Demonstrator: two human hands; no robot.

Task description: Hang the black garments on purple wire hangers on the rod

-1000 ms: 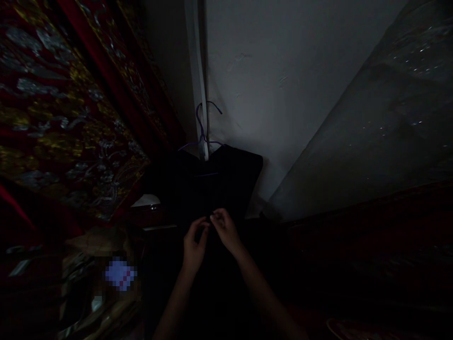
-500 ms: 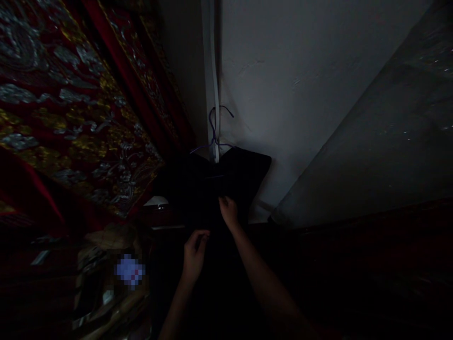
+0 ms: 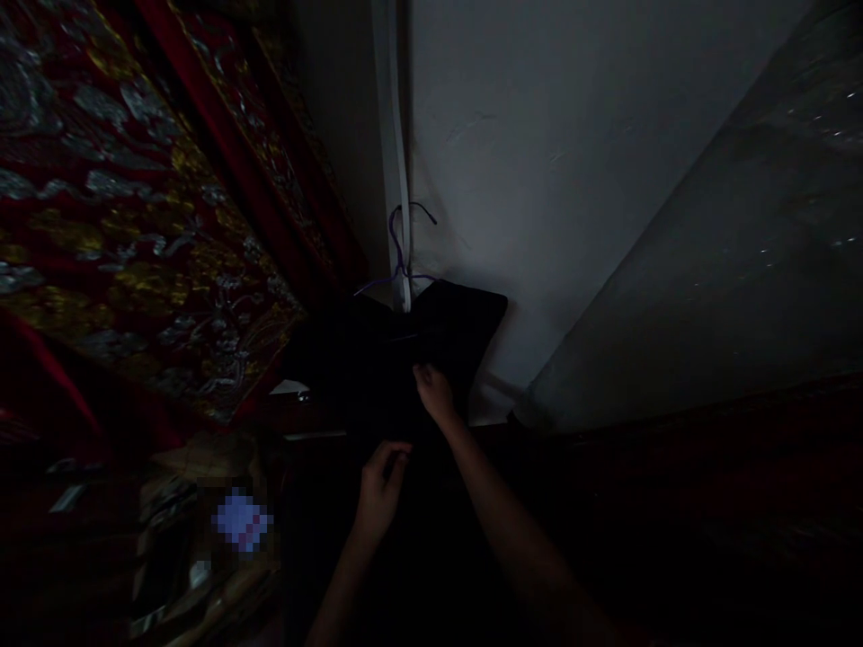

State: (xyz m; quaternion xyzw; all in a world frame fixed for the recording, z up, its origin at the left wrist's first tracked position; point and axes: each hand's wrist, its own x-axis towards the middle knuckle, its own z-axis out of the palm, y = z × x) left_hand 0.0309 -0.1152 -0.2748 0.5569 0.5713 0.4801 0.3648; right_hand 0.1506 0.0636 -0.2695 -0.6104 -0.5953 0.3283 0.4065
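Observation:
A black short-sleeved garment hangs on a thin purple hanger in the corner of the walls. My right hand is closed at the front of the garment, with fingers curled against the cloth. Lower and a little to the left, my left hand pinches thumb and forefinger together over the dark fabric. Whatever lies between those left fingertips is too dark to make out. The garment's lower part melts into deep shadow.
Red cloth with gold and silver embroidery covers the left side. A pale cable or strip runs down the wall corner. At the lower left lie a brown bag-like item and a blurred-out bluish patch. A grey slanted panel stands at right.
My left hand has moved right and closer to beneath my right hand, still pinched. My right hand stays on the garment, slightly higher. The view has shifted a little to the right.

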